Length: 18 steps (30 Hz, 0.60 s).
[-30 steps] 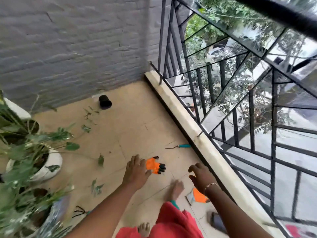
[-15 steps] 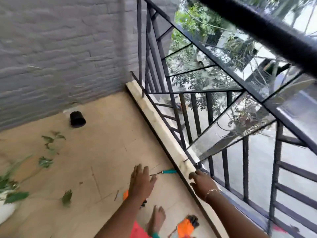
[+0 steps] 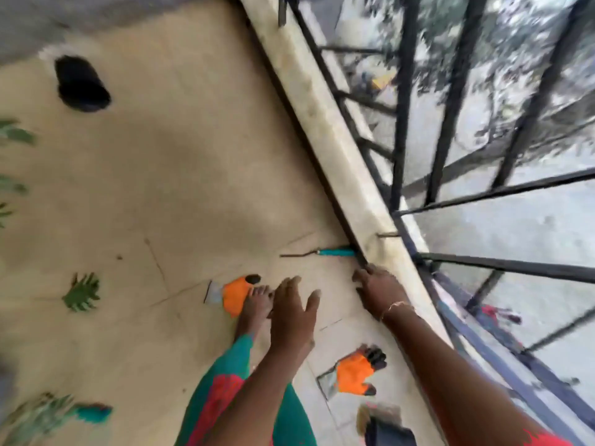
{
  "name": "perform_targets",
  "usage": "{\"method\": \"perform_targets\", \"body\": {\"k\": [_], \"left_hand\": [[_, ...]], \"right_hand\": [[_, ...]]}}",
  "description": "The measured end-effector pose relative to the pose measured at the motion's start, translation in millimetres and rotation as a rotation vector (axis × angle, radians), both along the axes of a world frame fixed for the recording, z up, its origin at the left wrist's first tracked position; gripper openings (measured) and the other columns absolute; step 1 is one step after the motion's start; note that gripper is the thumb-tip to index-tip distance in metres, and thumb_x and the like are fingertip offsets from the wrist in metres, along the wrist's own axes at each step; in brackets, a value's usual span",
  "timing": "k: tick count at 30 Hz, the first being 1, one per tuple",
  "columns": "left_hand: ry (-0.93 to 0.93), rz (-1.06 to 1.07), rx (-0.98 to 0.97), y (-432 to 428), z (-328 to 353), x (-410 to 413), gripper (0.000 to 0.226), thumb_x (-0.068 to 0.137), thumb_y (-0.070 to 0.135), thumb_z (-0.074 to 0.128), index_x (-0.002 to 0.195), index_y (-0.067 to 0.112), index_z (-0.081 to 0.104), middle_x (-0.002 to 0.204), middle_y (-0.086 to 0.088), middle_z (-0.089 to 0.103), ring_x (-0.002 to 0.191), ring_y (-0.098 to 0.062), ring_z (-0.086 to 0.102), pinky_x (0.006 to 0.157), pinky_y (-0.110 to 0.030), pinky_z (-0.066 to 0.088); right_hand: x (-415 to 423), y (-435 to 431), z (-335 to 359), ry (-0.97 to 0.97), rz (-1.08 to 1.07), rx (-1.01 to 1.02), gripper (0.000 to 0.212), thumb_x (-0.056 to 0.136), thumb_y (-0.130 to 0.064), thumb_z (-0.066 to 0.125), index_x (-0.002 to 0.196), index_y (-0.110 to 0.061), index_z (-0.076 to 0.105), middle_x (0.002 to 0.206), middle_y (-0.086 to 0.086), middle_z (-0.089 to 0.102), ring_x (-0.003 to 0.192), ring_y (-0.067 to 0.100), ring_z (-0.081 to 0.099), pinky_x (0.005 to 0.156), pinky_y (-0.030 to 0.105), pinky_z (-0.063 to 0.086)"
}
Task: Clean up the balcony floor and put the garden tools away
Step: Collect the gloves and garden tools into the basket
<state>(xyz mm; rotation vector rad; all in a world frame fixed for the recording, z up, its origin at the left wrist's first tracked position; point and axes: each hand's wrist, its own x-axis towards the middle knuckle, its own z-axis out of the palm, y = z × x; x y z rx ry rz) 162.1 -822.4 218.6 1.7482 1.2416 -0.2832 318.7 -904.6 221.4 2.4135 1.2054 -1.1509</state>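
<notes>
The teal-handled tool [image 3: 335, 252] is lying on the floor [image 3: 193, 156] right of centre, handle against the ledge [image 3: 322, 123]. It is looking light, thin and stiff, so I am favouring a pinch on the handle. My left hand [image 3: 291, 312] is hanging with its grip wide open and empty; my right hand [image 3: 378, 292], just below the tool, is probably holding nothing either.

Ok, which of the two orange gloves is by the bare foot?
The farther glove, left of the left hand, its edge at the toes of the foot. The nearer glove lies apart, closer to the ledge.
</notes>
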Motion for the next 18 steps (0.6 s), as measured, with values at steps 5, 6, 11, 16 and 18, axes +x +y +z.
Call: {"method": "perform_targets", "body": {"k": [5,6,11,16,18], "left_hand": [[0.137,-0.023,-0.074,3.9,-115.1,4.4,0.072,0.086,0.052,0.039,0.140,0.005,0.039,0.145,-0.015,0.040,0.136,-0.026,0.034,0.112,-0.030,0.017],[0.155,-0.038,-0.076,4.6,-137.6,6.3,0.066,0.090,0.046,0.044,0.142,0.006,0.037,0.146,-0.014,0.038,0.137,-0.025,0.031,0.112,-0.030,0.018],[0.205,-0.047,-0.109,0.5,-215.0,1.7,0.057,0.095,0.029,0.051,0.144,0.009,0.032,0.150,-0.011,0.032,0.141,-0.022,0.025,0.113,-0.030,0.019],[0.351,-0.214,-0.127,5.2,-234.1,-8.7,0.060,0.099,0.038,0.042,0.149,0.016,0.019,0.158,-0.004,0.016,0.144,-0.019,0.014,0.107,-0.024,0.005],[0.369,-0.156,-0.117,14.5,-236.8,-4.9,0.059,0.099,0.039,0.039,0.150,0.017,0.018,0.157,0.000,0.019,0.143,-0.018,0.019,0.100,-0.022,0.006]], "right_hand": [[4.0,13.7,-122.1,-0.018,0.118,-0.033,0.031,0.093,-0.022,0.049,0.124,-0.015,0.050,0.127,0.008,0.048,0.116,0.028,0.046,0.091,0.033,0.040],[5.2,14.4,-146.3,-0.027,0.139,-0.039,0.031,0.093,-0.022,0.049,0.123,-0.015,0.050,0.126,0.009,0.049,0.115,0.029,0.046,0.091,0.033,0.040],[15.6,20.0,-244.4,-0.059,0.202,-0.029,0.038,0.090,-0.011,0.049,0.128,-0.010,0.047,0.124,0.015,0.051,0.112,0.035,0.048,0.090,0.039,0.041],[28.1,27.6,-297.1,-0.141,0.256,-0.007,0.043,0.086,-0.006,0.055,0.127,-0.006,0.045,0.120,0.018,0.049,0.105,0.037,0.049,0.084,0.041,0.042],[29.2,30.1,-311.0,-0.158,0.253,-0.013,0.040,0.086,-0.007,0.056,0.125,-0.006,0.045,0.117,0.020,0.048,0.105,0.038,0.048,0.085,0.042,0.042]]}}
